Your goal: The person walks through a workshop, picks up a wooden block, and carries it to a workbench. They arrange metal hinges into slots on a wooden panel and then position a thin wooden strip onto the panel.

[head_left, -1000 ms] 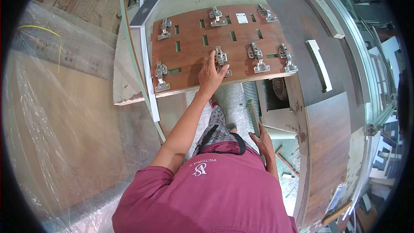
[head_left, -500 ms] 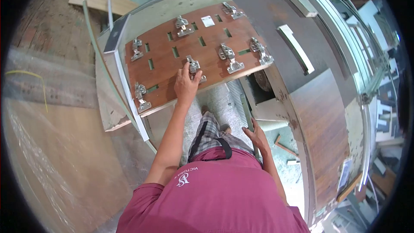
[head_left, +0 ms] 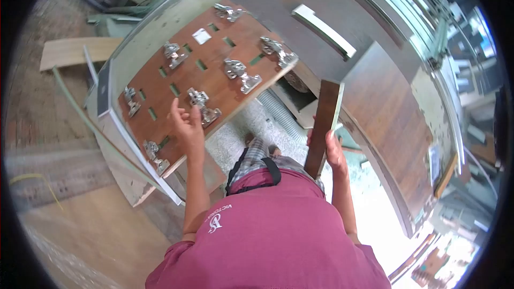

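My right hand (head_left: 335, 152) is closed around a narrow wooden board (head_left: 323, 120), brown on its broad face with a pale edge, held tilted upward in front of my body. My left hand (head_left: 187, 123) hovers by a metal cabinet hinge (head_left: 198, 98), its fingers apart and nothing between them. That hinge sits near the front edge of a reddish-brown panel (head_left: 187, 77) that has several rectangular slots cut in it. More hinges of the same kind stand about the panel, such as one hinge (head_left: 242, 75) to the right. A small white label (head_left: 202, 36) lies toward the panel's back.
On the dark bench top (head_left: 267, 0) to the right lies a white strip (head_left: 324, 29). A brown board (head_left: 391, 128) rests along the bench's right side. Below the panel runs a ribbed hose (head_left: 281, 115). Plastic-covered sheets (head_left: 80, 214) stand at lower left.
My right hand has raised the narrow board and turned its broad face into view. My left hand has come off the hinge, its fingers spreading. The view has shifted to the right.
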